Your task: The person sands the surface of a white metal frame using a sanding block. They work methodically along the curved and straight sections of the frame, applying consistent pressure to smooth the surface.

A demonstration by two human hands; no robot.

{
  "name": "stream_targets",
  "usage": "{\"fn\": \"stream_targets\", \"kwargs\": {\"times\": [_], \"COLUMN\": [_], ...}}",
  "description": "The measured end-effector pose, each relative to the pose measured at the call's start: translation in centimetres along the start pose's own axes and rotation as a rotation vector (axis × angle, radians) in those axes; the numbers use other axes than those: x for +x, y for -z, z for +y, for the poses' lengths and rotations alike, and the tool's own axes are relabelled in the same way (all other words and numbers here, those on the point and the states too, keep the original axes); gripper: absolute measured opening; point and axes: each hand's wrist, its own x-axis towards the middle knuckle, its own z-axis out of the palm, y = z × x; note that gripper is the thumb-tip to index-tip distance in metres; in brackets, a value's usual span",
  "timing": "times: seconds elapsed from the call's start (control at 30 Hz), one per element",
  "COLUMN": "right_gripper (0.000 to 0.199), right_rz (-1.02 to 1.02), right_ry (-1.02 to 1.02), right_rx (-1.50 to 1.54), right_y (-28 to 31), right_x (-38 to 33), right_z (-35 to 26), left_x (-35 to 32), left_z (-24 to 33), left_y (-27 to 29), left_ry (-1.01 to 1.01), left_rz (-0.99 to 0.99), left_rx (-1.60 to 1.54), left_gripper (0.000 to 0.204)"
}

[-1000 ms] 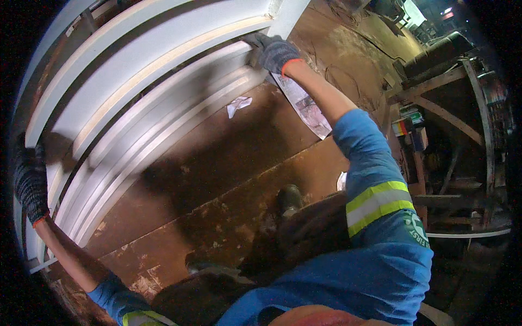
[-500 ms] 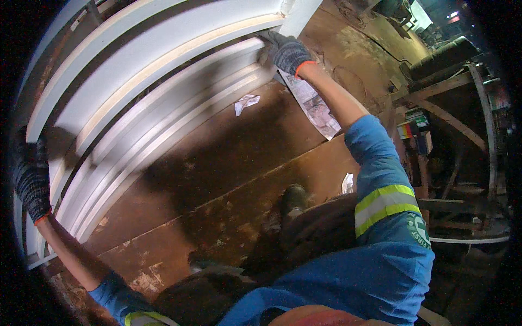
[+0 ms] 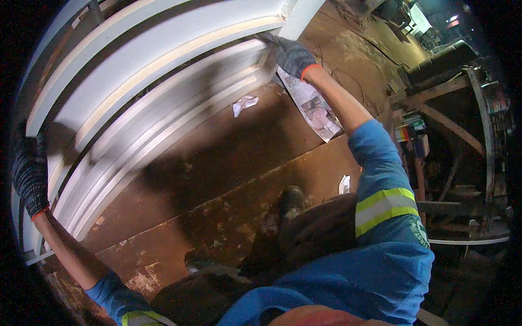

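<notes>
I should steady the white frame [image 3: 163, 66] evenly, left hand [image 3: 31, 176] at nine o'clock, right hand [image 3: 293, 56] near one, though their grip I can't tell.

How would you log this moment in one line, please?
Left hand: gloved, at left end of white frame; right hand: gloved, at its right end; grips: unclear; printed sheet, paper scraps: on floor
</notes>
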Motion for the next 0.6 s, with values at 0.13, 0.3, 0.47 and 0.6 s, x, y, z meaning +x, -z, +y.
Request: {"fn": "stream_targets", "kwargs": {"times": [0.13, 0.3, 0.47, 0.6], "right_gripper": [0.044, 0.045, 0.052, 0.056], "right_rz": [-0.407, -0.182, -0.202, -0.318], "right_ry": [-0.118, 0.0, 0.054, -0.087], "right_rx": [-0.484, -0.197, -0.418, -0.398], "right_y": [1.4, 0.0, 0.0, 0.9], "right_x": [4.8, 0.6, 1.6, 3.0], "right_z": [-2.3, -1.6, -0.2, -3.5], "left_x": [0.9, 1.7, 1.0, 0.8], "left_z": [0.9, 2.4, 1.0, 1.6], "left_y": [1.0, 4.5, 1.5, 2.5], "left_ry": [0.062, 0.062, 0.064, 0.221], "left_rz": [-0.054, 0.074, -0.052, -0.138], "left_rx": [-0.123, -0.196, -0.105, -0.269], "left_gripper": [0.043, 0.043, 0.046, 0.048]}}
